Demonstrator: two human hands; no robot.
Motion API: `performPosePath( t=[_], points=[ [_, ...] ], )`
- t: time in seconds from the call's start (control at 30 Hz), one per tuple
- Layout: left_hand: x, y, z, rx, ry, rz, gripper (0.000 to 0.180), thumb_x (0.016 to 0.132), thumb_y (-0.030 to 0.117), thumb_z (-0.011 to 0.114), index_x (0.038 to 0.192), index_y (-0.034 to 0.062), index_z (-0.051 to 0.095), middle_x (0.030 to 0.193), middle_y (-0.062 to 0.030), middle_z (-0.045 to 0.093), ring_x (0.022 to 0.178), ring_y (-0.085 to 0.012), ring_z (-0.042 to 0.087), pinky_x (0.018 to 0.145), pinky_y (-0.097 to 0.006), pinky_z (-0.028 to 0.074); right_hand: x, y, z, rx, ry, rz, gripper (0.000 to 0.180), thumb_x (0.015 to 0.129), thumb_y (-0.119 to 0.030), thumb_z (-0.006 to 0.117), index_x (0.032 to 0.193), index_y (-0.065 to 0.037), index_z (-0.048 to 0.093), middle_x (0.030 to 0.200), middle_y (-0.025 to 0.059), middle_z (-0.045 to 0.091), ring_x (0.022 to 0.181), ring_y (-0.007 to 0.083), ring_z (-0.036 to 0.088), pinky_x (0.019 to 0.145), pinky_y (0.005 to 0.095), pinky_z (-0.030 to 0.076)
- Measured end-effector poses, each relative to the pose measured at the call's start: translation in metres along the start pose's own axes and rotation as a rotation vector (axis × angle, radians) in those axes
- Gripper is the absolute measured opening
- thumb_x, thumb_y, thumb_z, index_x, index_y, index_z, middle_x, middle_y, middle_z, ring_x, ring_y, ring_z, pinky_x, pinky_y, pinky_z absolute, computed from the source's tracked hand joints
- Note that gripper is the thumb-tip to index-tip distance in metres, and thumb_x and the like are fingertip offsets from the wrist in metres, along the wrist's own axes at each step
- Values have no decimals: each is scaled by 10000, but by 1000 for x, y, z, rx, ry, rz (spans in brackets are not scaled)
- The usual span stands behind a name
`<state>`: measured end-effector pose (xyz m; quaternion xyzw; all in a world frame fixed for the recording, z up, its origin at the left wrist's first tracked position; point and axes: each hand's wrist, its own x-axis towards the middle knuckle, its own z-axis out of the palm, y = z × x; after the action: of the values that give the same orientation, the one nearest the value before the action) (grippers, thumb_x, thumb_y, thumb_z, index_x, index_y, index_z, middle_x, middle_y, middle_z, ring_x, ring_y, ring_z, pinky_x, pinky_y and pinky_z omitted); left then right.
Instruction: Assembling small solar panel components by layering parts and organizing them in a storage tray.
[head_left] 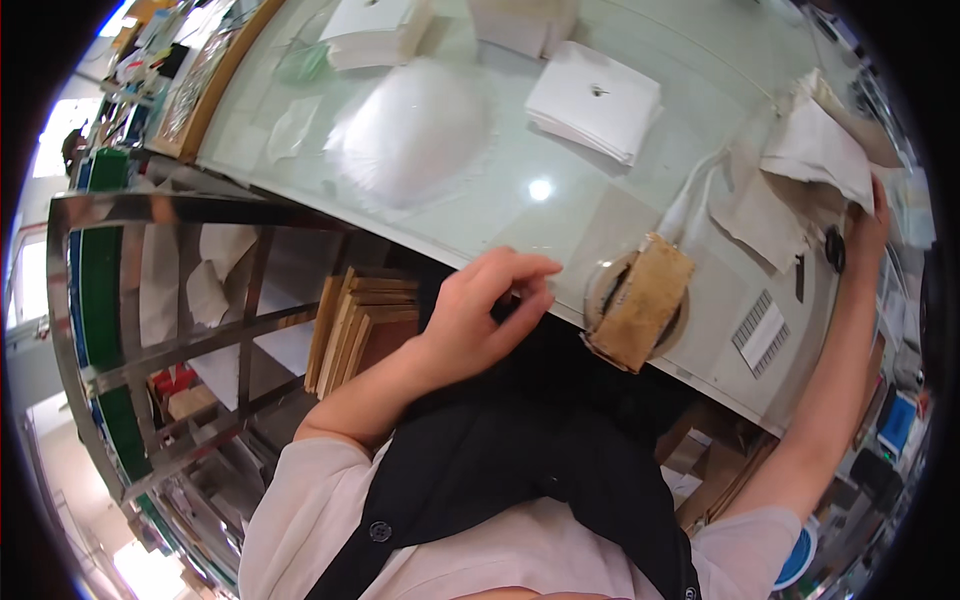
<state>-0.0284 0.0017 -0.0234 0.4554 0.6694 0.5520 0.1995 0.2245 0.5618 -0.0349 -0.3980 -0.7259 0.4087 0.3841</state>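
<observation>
My left hand hovers at the table's front edge, fingers loosely bent, a gap between thumb and fingers and nothing visible in it. Far to the right, my right hand touches the edge of a crumpled bundle of white paper; the paper hides most of its fingers. Between the hands, a worn brown block-like piece lies across a round ring-shaped base at the table edge, with pale cords running back from it. A pile of thin clear plastic sheets or bags lies ahead of my left hand.
Stacks of white cards stand on the glass-topped table. A striped label sheet and black-handled scissors lie at the right. On the left are a metal rack and wooden boards.
</observation>
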Motion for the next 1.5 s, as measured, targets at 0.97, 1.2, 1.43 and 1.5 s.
performPosePath(
  t=[0.97, 1.2, 1.43, 1.5],
  points=[
    [19, 6, -20, -385, 263, -118, 172, 984, 24, 485, 1132, -8, 568, 852, -50, 616, 731, -122, 611, 655, -235, 462, -322, -171, 157, 243, -286, 216, 248, 939, -100, 617, 1166, -26, 551, 876, -49, 442, 724, 25, 398, 646, 152, 342],
    [12, 15, -16, -683, 292, -198, 172, 971, 7, 493, 1114, -16, 586, 916, -101, 652, 820, -175, 668, 702, -270, 514, -326, -169, 171, 174, -208, 172, 267, 879, -79, 677, 1118, -25, 569, 921, -19, 393, 709, 42, 353, 655, 174, 354],
    [0, 26, -24, -558, 99, 132, 72, 939, 27, 559, 979, -8, 608, 923, -136, 661, 799, -199, 664, 694, -328, 543, -325, -185, 151, -45, -38, -182, 316, 977, -203, 563, 1200, 15, 512, 1154, 81, 526, 910, 115, 496, 824, 245, 422],
    [3, 36, -22, -578, -115, 280, 74, 918, 49, 600, 872, -5, 622, 899, -152, 656, 794, -228, 655, 710, -358, 542, -338, -211, 140, 146, -222, -53, 426, 978, -314, 543, 1238, 18, 487, 1209, 108, 523, 969, 137, 511, 866, 260, 420]
  ],
)
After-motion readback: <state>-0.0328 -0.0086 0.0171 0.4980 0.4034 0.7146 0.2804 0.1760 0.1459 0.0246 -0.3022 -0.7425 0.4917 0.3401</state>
